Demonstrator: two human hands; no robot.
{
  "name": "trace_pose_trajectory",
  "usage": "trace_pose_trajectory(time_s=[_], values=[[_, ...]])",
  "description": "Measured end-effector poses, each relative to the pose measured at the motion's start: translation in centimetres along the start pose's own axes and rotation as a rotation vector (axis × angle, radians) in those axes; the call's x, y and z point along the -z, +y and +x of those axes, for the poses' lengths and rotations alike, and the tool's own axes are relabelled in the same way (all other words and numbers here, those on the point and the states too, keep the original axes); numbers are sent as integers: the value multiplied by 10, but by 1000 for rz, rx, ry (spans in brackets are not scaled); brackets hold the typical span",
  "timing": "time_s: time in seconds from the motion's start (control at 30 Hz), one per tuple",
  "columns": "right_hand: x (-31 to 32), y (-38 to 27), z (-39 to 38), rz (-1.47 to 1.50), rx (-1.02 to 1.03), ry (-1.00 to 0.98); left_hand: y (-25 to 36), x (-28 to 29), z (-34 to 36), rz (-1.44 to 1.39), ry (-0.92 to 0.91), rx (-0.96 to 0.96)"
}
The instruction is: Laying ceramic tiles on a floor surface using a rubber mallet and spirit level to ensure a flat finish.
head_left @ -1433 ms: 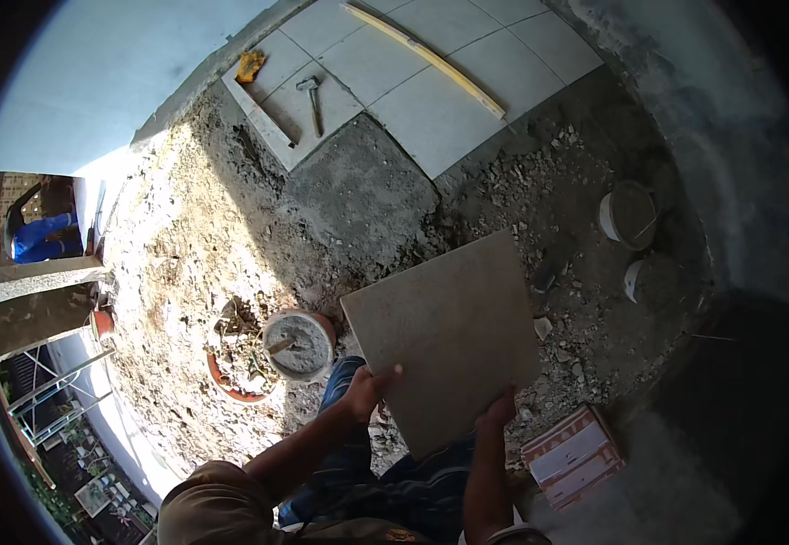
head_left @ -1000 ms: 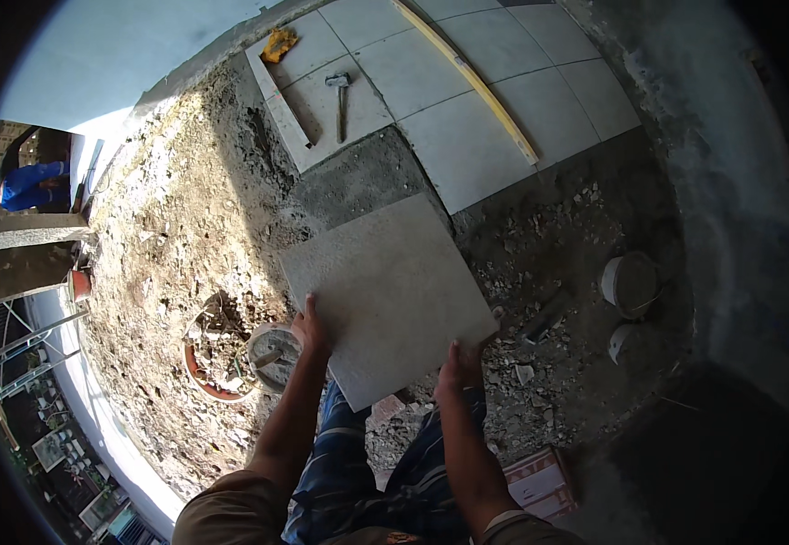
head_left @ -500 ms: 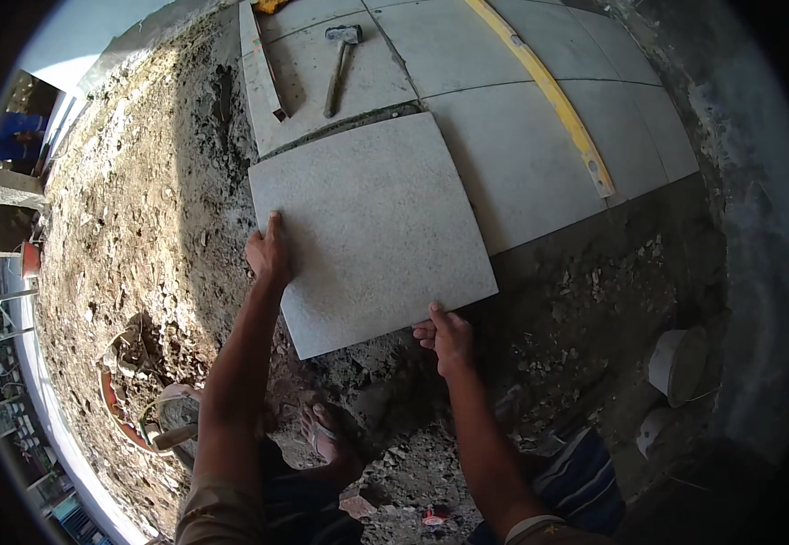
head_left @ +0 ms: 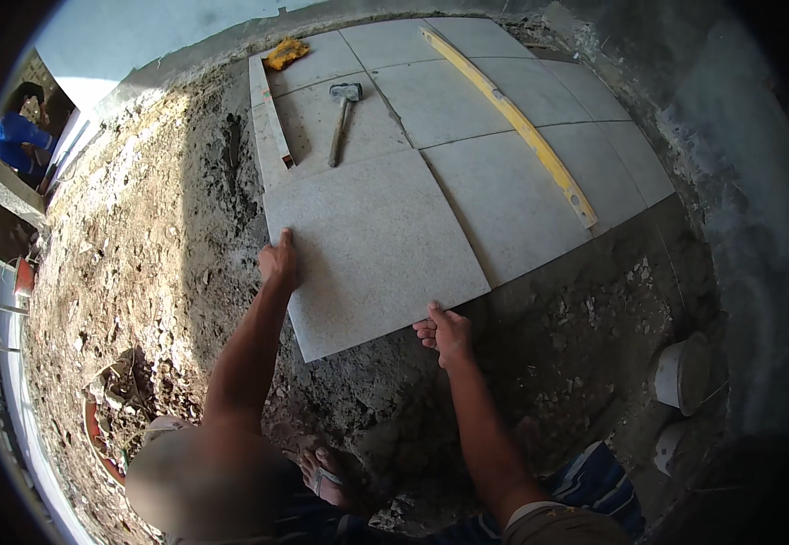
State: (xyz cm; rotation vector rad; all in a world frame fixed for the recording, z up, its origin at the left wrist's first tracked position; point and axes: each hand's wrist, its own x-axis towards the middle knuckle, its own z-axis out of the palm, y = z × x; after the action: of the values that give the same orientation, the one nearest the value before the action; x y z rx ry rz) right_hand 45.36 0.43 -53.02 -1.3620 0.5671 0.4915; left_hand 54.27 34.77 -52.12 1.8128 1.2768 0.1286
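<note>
A large pale grey floor tile (head_left: 372, 245) is held between my two hands, low over the wet mortar and close against the laid tiles. My left hand (head_left: 279, 262) grips its left edge, thumb on top. At the near edge, toward the right corner, my right hand (head_left: 445, 333) pinches the tile between thumb and curled fingers. The undersides of both grips are hidden. Beyond the tile, a mallet (head_left: 343, 113) with a wooden handle lies on a laid tile, beside a slim metal straightedge (head_left: 273, 118).
A yellow spirit level (head_left: 521, 123) lies across the laid tiles (head_left: 503, 195). An orange-yellow cloth (head_left: 286, 54) rests at the far left corner. White buckets (head_left: 681, 374) stand at right; a rubble-filled basin (head_left: 104, 436) sits lower left. A person in blue (head_left: 20, 136) is far left.
The tile has come down and away from me, closing the gap to the laid tile behind it. My hands keep their grips. The view has tilted up, showing more of the far wall.
</note>
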Motion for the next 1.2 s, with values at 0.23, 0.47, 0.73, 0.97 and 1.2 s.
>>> trace_pose_trajectory(time_s=[0.23,0.47,0.73,0.97,1.2], values=[[-2,-5,3,20,23,28,3,-2,2,-74,-43,-10],[2,-6,12,12,46,13,6,-8,-1,-87,-48,40],[-2,-5,17,16,26,3,3,-9,9,-52,-47,11],[-1,-15,12,4,52,21,8,-7,1,-9,-52,-20],[-4,-20,6,1,38,7,2,-15,18,80,-34,7]])
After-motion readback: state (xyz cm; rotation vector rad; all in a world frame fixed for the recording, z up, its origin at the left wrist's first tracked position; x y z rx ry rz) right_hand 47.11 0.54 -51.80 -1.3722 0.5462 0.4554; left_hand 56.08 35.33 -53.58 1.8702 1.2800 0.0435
